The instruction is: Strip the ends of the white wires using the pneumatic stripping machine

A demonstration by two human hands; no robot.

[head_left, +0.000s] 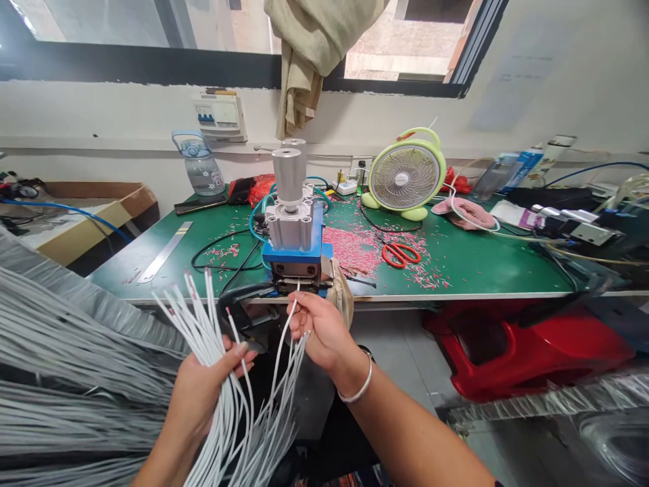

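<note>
My left hand (207, 385) is closed round a bundle of white cables (223, 412), whose stripped pinkish ends fan out above the fingers. One cable stands a little apart by my left thumb. My right hand (319, 331) pinches a single white cable (284, 331), its tip reaching the slot of a blue and silver pneumatic press (291, 230) at the bench edge. More white cables hang below my right fingers; whether that hand also grips them I cannot tell.
Pink offcuts (352, 250) lie strewn on the green bench (487, 264), with red-handled scissors (400, 254), a green fan (407, 174), a steel ruler (165, 253) and a water bottle (199, 166). A red stool (537, 352) stands below right. Many cables (76, 338) hang at left.
</note>
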